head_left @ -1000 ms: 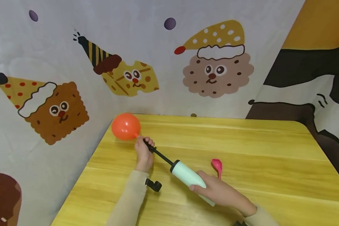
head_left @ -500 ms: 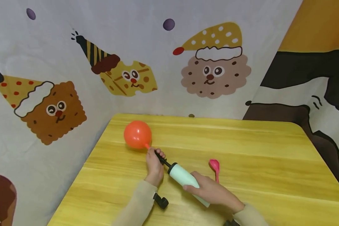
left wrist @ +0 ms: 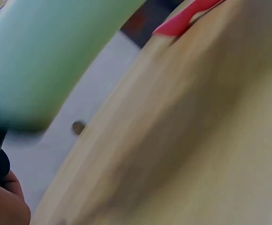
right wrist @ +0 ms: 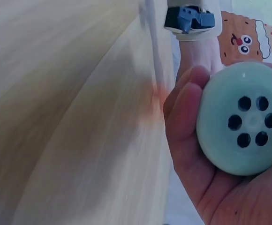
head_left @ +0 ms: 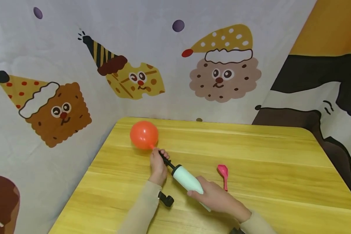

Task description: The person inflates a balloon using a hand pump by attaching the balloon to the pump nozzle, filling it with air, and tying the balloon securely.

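An inflated orange balloon sits over the table's far left, its neck at the black tip of a hand balloon pump. My left hand grips the pump's black end beside the balloon neck; how the neck is held is hidden. Around the mint-green barrel wraps my right hand. A short length of black rod shows between the black end and the barrel. In the right wrist view, the fingers curl about the barrel's base, which has several round holes. The pump slants across the table.
An uninflated pink balloon lies on the wooden table, right of the pump. A printed cloth wall with cartoon figures stands behind and at the left. A black wrist mount juts from the left sleeve.
My left hand and the orange balloon have moved right and slightly nearer, toward the barrel. Less of the pump's black rod shows than one second ago. The right hand has shifted slightly left.
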### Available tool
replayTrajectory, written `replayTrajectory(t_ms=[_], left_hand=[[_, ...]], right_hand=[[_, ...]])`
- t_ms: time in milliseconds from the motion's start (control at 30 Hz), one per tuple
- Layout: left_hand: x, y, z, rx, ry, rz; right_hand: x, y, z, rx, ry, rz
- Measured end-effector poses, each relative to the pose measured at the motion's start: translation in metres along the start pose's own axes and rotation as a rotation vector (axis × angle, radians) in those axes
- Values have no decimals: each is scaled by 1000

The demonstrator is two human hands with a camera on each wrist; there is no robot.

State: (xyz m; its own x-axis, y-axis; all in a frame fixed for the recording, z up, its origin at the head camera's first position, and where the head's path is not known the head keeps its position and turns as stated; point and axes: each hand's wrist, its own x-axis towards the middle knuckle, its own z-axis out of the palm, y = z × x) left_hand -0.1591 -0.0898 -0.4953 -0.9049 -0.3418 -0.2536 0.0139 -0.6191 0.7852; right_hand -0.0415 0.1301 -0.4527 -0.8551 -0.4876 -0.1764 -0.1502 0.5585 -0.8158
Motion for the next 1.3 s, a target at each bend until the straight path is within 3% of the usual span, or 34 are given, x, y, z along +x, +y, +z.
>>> replayTrajectory(t_ms=[167,300,567,733,900,1100,1300], left_hand=[[17,20,-9,-48,43,53],[13,17,-13,-51,57,27],[-18,-11,2,22,13,-8],[-29,-15,10,44,2,-26],[-19,-2,15,-5,-8,15],[-1,15,11,-58,-6,40],[1,14,5,-95,24,-6]], right_hand=[[-26,6,-13,-26,-36,3],[-32,12,-17,-42,-54,-41],[-2,11,-5,-79,-7,-36],[16,6,-3,-72,17,-31],[18,2,-4,-15,19,-25],[-6,7,-11,-2,7,-19],[-20,15,-23,-13,-28,-15]])
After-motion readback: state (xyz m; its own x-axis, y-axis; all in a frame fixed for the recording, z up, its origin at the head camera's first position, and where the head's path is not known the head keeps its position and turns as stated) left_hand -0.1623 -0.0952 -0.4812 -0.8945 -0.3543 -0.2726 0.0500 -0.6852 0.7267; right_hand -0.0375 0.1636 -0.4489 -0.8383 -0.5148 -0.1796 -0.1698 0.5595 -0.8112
